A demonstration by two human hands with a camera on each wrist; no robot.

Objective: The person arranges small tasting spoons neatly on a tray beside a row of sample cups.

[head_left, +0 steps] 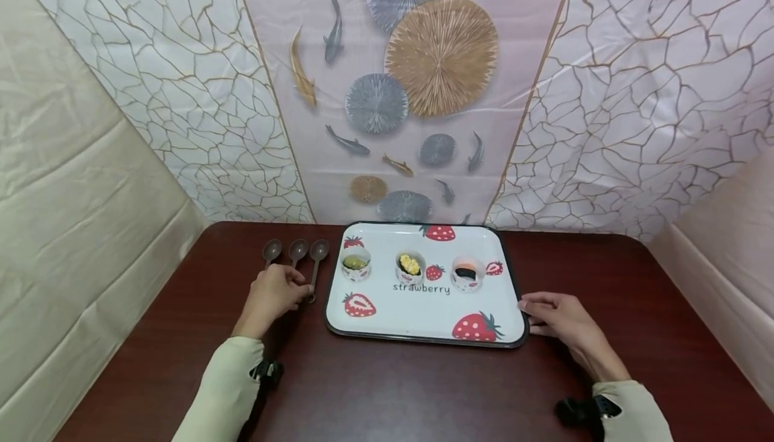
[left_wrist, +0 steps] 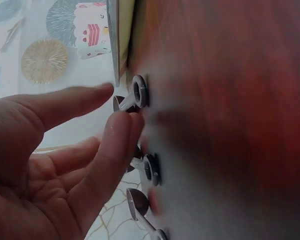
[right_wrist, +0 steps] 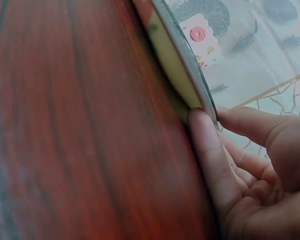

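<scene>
At the left of the table, my left hand (head_left: 275,297) is over the handles of three brown spoons, its fingertips beside the rightmost spoon (head_left: 317,260). In the left wrist view, a gap shows between thumb and forefinger, close to that spoon's ring end (left_wrist: 140,91). My right hand (head_left: 562,321) pinches the right rim of a white strawberry-printed tray (head_left: 399,321), thumb above and forefinger below in the right wrist view. On the tray stand three small paper cups: one with green filling (head_left: 355,264), one with yellow bits (head_left: 410,267), one with an orange-and-black piece (head_left: 467,274).
The other spoons, the middle one (head_left: 298,250) and the left one (head_left: 272,250), lie side by side left of the tray. Behind the dark red table (head_left: 387,388) hangs a patterned cloth (head_left: 405,160); pale padded panels flank both sides.
</scene>
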